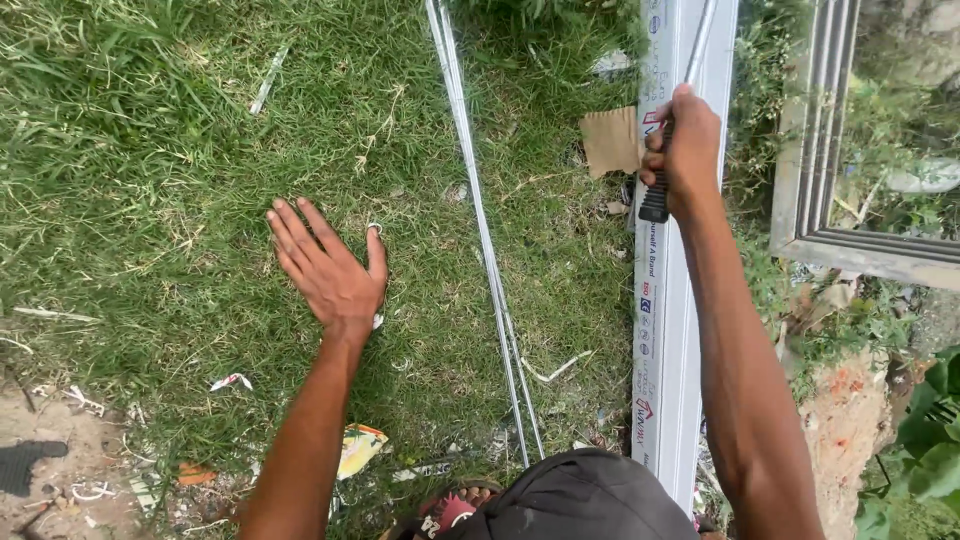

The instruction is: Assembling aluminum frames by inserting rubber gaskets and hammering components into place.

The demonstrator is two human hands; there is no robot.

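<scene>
My left hand (328, 268) hovers flat over the grass, fingers spread, holding nothing; a small white ring-shaped scrap (374, 228) lies just by its thumb. My right hand (683, 150) is closed around the black handle (655, 200) of a long metal tool whose shaft (699, 42) runs up and away. That hand rests over a long white plastic profile (664, 330) lying on the ground at the right. Thin metal rods (482, 230) lie on the grass between the two hands.
A piece of brown cardboard (610, 140) lies beside the profile. A grey window frame (835, 150) stands at the right over weeds. Litter and bare dirt (70, 470) are at the lower left. My dark-clad knee (580, 495) is at the bottom.
</scene>
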